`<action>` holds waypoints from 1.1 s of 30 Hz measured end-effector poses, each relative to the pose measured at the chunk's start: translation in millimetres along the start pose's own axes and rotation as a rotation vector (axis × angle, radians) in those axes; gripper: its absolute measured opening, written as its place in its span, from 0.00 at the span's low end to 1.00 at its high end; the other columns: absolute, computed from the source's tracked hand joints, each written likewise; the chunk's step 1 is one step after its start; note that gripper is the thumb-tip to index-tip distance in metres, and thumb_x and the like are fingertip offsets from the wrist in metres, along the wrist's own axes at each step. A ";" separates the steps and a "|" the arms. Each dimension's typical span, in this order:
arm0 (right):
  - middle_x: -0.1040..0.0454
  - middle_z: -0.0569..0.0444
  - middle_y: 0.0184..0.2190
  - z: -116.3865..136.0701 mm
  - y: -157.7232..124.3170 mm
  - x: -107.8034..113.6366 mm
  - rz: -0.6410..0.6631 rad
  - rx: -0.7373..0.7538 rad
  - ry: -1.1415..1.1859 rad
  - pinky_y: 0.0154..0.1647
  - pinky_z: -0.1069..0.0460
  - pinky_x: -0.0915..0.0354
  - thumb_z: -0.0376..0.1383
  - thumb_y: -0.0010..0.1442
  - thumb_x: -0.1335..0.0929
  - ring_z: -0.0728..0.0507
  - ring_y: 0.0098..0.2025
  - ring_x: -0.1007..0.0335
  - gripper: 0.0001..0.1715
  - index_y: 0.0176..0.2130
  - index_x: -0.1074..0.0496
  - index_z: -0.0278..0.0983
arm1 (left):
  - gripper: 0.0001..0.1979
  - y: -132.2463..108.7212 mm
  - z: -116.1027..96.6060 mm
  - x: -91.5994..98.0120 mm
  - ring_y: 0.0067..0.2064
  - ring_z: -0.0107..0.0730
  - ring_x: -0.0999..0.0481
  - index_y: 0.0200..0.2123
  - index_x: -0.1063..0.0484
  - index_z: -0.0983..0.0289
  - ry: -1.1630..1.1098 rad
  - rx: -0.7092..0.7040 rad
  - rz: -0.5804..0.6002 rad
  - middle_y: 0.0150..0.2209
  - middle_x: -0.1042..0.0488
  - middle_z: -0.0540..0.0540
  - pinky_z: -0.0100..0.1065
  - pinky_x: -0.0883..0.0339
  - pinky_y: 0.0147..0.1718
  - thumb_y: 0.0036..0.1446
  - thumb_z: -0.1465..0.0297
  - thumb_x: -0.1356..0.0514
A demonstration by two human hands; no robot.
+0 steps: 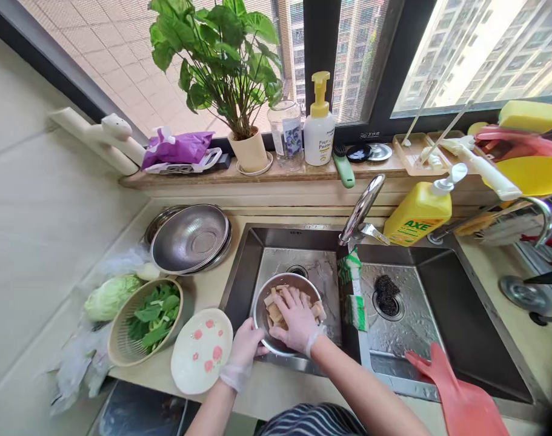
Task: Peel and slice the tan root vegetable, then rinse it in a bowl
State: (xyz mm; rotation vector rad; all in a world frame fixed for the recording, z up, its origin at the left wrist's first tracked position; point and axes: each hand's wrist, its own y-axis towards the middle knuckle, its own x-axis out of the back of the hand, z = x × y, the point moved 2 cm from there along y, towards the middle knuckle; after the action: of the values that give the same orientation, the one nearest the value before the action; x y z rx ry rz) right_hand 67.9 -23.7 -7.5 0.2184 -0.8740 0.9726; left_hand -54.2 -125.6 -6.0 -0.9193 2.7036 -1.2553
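A round metal bowl point(259, 320) sits in the left basin of the sink point(321, 269), near its front edge. Pale tan chunks of food point(274, 312) fill part of it; their exact kind I cannot make out. My left hand point(245, 350), in a clear disposable glove, grips the bowl's near left rim. Gloved the same way, my right hand point(298, 322) lies over the chunks inside the bowl, palm down with fingers spread. What is under that palm is hidden. Left of the sink, close to my left hand, is a white plate with pink flowers point(189, 357).
A basket of green leaves point(121, 339), a cabbage point(111, 297) and stacked metal strainers point(191, 239) stand at left. The faucet point(362, 209) rises behind the divider, where sponges point(357, 312) hang. At right are a red rubber glove point(462, 387) and a yellow soap bottle point(418, 212).
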 end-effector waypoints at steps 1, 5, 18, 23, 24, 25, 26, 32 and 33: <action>0.50 0.46 0.66 1.3 -5.0 9.5 -0.062 0.055 0.008 0.64 0.32 0.61 0.49 0.53 0.33 0.31 0.67 0.62 0.43 0.63 0.46 0.42 | 0.11 0.6 0.5 -1.2 0.23 0.25 0.29 0.32 0.35 0.65 -0.012 0.009 0.006 0.26 0.30 0.49 0.25 0.32 0.19 0.41 0.76 0.43; 0.33 0.46 0.56 -14.9 -29.7 46.0 -0.436 0.027 0.080 0.63 0.41 0.48 0.38 0.63 0.41 0.40 0.61 0.44 0.23 0.55 0.35 0.37 | 0.13 2.9 1.4 -7.1 0.21 0.23 0.30 0.34 0.34 0.65 -0.082 0.030 0.027 0.26 0.28 0.49 0.23 0.35 0.15 0.39 0.77 0.42; 0.45 0.38 0.63 16.8 -35.8 5.8 0.033 -0.224 -0.089 0.62 0.41 0.50 0.37 0.57 0.37 0.32 0.64 0.51 0.33 0.61 0.42 0.31 | 0.10 -2.0 7.6 -24.5 0.19 0.23 0.32 0.29 0.34 0.65 -0.144 -0.067 0.074 0.22 0.30 0.47 0.24 0.34 0.14 0.39 0.74 0.39; 0.31 0.46 0.52 6.8 -45.9 30.1 -0.048 -0.145 -0.125 0.57 0.47 0.43 0.34 0.59 0.39 0.40 0.54 0.37 0.20 0.51 0.32 0.38 | 0.10 -7.8 6.4 -26.1 0.20 0.24 0.32 0.30 0.33 0.66 -0.133 -0.072 0.098 0.24 0.30 0.48 0.24 0.35 0.14 0.41 0.73 0.39; 0.32 0.46 0.53 2.2 -45.4 34.8 -0.074 -0.162 -0.150 0.56 0.48 0.43 0.34 0.59 0.39 0.40 0.55 0.38 0.21 0.52 0.33 0.38 | 0.10 -9.3 5.9 -27.0 0.21 0.24 0.32 0.31 0.33 0.66 -0.133 -0.068 0.101 0.24 0.30 0.48 0.24 0.35 0.14 0.41 0.73 0.39; 0.34 0.45 0.54 -2.0 -43.7 38.3 -0.090 -0.178 -0.178 0.57 0.47 0.44 0.34 0.58 0.38 0.39 0.57 0.40 0.24 0.54 0.35 0.37 | 0.10 -10.8 5.4 -28.1 0.21 0.24 0.32 0.31 0.33 0.66 -0.132 -0.066 0.104 0.23 0.30 0.48 0.25 0.35 0.14 0.41 0.73 0.38; 0.37 0.44 0.57 -5.4 -40.9 40.4 -0.092 -0.184 -0.208 0.58 0.46 0.45 0.34 0.56 0.36 0.38 0.59 0.43 0.27 0.56 0.37 0.37 | 0.10 -12.3 4.8 -29.4 0.20 0.24 0.32 0.31 0.33 0.66 -0.130 -0.067 0.112 0.23 0.31 0.48 0.25 0.35 0.14 0.42 0.72 0.38; 0.43 0.47 0.62 -7.5 -21.0 39.8 0.094 -0.073 -0.389 0.55 0.41 0.44 0.38 0.53 0.31 0.33 0.62 0.48 0.23 0.50 0.30 0.44 | 0.09 -18.3 4.5 -32.2 0.20 0.24 0.32 0.31 0.34 0.66 -0.120 -0.070 0.144 0.23 0.31 0.48 0.25 0.34 0.15 0.43 0.73 0.39; 0.40 0.47 0.61 -7.5 -20.0 42.3 0.097 -0.076 -0.427 0.53 0.42 0.42 0.37 0.55 0.33 0.34 0.60 0.45 0.18 0.47 0.27 0.43 | 0.09 -18.7 5.2 -31.6 0.20 0.24 0.32 0.30 0.34 0.65 -0.116 -0.070 0.141 0.23 0.31 0.48 0.25 0.34 0.15 0.43 0.74 0.39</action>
State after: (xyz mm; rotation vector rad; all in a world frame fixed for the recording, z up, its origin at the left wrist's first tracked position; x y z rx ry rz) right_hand 99.0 -4.6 22.7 0.3277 -1.3201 0.9971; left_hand -17.4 -122.2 -3.3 -0.7654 2.6834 -1.0546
